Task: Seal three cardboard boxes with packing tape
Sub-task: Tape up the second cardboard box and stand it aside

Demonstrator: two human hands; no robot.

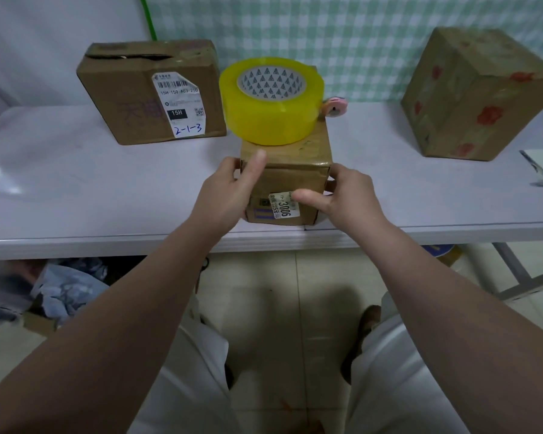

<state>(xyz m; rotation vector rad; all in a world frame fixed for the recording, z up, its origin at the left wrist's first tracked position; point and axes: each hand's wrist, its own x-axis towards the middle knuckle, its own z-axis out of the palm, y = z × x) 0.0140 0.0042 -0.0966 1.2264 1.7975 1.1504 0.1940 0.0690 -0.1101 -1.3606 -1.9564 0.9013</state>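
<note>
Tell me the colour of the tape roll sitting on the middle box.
Translucent yellow tape roll, its white core printed with dark triangles; seen in the head view.

Left box (123, 98) reads 15H, 2-1-3; middle box (295, 175) reads 3006.

left hand (229, 191), right hand (345, 195), both gripping box (295, 173)

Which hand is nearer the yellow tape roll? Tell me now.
Left. The left hand grips the small box just below the tape roll, thumb up by its base; the right hand holds the box's right side, lower and farther off.
</note>
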